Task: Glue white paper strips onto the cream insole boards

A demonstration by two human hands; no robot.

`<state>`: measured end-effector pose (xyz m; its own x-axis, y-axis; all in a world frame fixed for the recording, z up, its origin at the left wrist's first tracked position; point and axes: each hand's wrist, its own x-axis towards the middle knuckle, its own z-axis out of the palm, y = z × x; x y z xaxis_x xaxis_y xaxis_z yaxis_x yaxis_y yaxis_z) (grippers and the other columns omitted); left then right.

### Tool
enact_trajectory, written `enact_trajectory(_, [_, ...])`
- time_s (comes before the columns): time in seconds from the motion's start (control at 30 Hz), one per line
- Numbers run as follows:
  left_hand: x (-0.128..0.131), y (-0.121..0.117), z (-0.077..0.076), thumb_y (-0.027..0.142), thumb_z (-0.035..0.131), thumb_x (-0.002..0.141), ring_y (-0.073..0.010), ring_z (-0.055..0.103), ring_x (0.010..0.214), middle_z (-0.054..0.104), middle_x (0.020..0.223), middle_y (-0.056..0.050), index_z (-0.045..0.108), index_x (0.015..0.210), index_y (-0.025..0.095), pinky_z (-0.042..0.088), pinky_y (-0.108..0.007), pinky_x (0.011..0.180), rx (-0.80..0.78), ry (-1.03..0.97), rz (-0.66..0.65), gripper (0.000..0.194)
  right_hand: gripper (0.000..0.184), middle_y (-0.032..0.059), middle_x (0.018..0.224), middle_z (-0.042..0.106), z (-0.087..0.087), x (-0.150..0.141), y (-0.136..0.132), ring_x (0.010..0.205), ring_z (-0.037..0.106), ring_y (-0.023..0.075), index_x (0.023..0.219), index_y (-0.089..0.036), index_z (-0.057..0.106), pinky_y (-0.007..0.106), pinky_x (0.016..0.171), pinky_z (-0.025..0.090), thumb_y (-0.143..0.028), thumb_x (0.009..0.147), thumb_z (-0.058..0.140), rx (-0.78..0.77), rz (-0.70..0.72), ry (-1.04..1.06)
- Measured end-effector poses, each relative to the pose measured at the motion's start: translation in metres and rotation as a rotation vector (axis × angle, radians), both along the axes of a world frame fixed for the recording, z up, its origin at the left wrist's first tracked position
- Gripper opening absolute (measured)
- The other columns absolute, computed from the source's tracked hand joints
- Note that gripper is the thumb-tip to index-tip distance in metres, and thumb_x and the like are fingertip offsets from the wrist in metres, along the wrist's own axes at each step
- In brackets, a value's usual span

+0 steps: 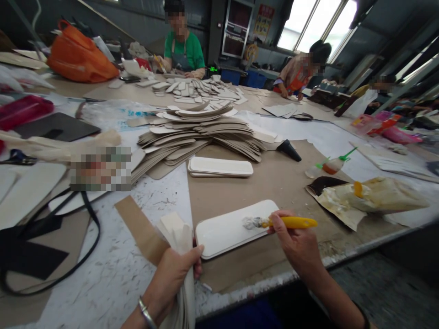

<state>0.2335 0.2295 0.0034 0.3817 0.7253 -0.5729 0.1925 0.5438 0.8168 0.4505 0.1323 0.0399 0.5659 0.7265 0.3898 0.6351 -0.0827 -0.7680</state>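
My right hand (295, 240) grips a brush by its yellow handle (298, 222). The white-smeared bristles (252, 223) rest on a long white panel (226, 237) with rounded corners, which lies on brown sheeting. In my left hand (178, 267) is a bundle of pale strips (176, 230), hanging down past the wrist. The left thumb touches the panel's near left corner. Just left of that hand a tan strip (137, 224) lies at a slant. Behind the panel sits a small stack of similar white panels (221, 167).
A large heap of curved board pieces (206, 132) fills the middle. To the right lie an opened bag of pale paste (373, 196), a green-tipped bottle (336, 164) and a black cone (290, 150). A black strap (98, 224) curls at left. Two people (185, 50) (300, 73) work across the table.
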Motion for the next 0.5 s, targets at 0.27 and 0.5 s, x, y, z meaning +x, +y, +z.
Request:
enact_trajectory(0.27, [-0.001,-0.001,-0.01,0.049,0.076,0.052,-0.0139,0.049,0.041,0.056,0.046,-0.002,0.06,0.065,0.013,0.04,-0.024,0.043,-0.008,-0.01,0.041,0.042,0.024,0.0021,0.069,0.058,-0.001,-0.017,0.0,0.055,0.062,0.015,0.079,-0.019,0.057,0.025,0.052,0.05,-0.036,0.093,0.049,0.03,0.082,0.07])
enact_trajectory(0.5, [-0.001,-0.001,-0.008,0.05,0.076,0.053,-0.0146,0.05,0.043,0.058,0.046,-0.006,0.06,0.055,0.012,0.042,-0.025,0.046,0.006,0.045,0.008,0.042,0.026,0.0047,0.072,0.061,-0.004,0.043,-0.013,0.067,0.064,0.0205,0.08,-0.019,0.057,0.031,0.06,0.05,-0.042,0.091,0.05,-0.024,-0.06,-0.249])
